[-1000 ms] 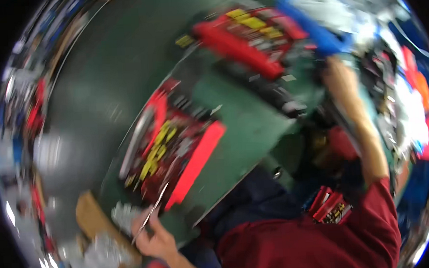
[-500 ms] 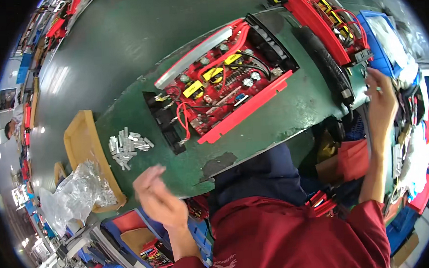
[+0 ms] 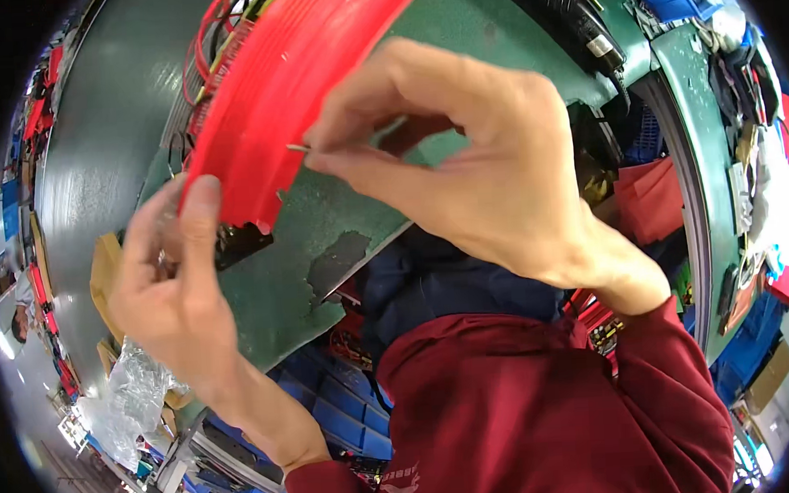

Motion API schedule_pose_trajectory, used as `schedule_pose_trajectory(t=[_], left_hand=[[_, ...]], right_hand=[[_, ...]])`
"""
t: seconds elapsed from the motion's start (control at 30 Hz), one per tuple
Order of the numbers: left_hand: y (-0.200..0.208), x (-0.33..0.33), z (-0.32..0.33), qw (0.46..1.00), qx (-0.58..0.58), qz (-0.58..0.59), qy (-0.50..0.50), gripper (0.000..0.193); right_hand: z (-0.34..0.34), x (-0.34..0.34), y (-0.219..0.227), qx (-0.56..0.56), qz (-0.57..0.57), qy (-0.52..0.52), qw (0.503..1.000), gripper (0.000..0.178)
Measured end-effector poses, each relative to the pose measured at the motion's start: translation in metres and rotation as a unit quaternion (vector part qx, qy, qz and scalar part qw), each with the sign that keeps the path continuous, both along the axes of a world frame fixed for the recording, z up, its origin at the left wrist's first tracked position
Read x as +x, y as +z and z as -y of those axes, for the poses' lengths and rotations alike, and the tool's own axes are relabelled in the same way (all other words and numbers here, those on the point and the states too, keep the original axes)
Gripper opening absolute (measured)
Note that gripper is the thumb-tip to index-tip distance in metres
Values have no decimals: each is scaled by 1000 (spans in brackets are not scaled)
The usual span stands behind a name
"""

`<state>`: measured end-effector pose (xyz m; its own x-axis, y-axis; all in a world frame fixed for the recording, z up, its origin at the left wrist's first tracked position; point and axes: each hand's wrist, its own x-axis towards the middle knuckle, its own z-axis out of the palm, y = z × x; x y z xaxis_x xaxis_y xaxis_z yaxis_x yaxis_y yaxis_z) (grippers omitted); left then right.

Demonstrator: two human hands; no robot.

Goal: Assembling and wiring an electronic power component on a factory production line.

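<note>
The electronics unit is tipped up on the bench, with its red metal side panel [image 3: 279, 83] facing me. Red and black wires [image 3: 214, 42] and part of its board show behind the panel's left edge. My left hand [image 3: 178, 285] grips the lower left end of the panel, thumb on the red face and fingers behind. Close in front of the panel, my right hand [image 3: 497, 161] pinches a thin, screw-like metal piece [image 3: 297, 148] between thumb and forefinger. Its tip points toward the red face; whether they touch I cannot tell.
The green bench top [image 3: 281, 301] has a dark worn patch [image 3: 337, 263] near its front edge. A black ribbed part [image 3: 570, 14] lies at the far right. A cardboard tray [image 3: 106, 279] and clear plastic bag [image 3: 130, 394] stand at the left.
The unit, lying flat before, is now tilted up with its red side toward me. My left hand has taken hold of it. My right hand came in from the far right with the metal piece.
</note>
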<state>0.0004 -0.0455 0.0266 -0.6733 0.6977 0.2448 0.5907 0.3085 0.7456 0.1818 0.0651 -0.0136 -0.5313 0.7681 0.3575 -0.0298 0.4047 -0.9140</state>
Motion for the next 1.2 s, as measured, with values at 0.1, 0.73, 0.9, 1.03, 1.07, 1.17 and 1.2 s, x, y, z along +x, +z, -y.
schedule_pose_trajectory(t=[0.1, 0.73, 0.9, 1.03, 1.07, 1.17, 1.2], left_hand=[[3, -14, -6, 999, 21, 7, -22, 30], [13, -13, -8, 996, 26, 78, -32, 25], [15, -11, -8, 996, -15, 69, -49, 23], [9, -6, 2, 994, -68, 37, -76, 18], [-1, -8, 5, 992, -52, -22, -114, 16], [-24, -2, 10, 969, 8, -158, -190, 19], [-28, 3, 11, 966, 23, -166, -198, 20]], right_hand=[[-10, -18, 1, 24, -109, 1, 994, 17], [-41, -23, 24, 256, -77, 23, 963, 17], [-47, -33, 30, 314, -54, 43, 947, 18], [-27, -40, 32, 179, 163, 43, 969, 40], [-26, -35, 22, 176, 159, 40, 971, 45], [-32, -17, -6, 311, 169, 49, 934, 40], [-33, -13, -14, 329, 178, 46, 926, 40]])
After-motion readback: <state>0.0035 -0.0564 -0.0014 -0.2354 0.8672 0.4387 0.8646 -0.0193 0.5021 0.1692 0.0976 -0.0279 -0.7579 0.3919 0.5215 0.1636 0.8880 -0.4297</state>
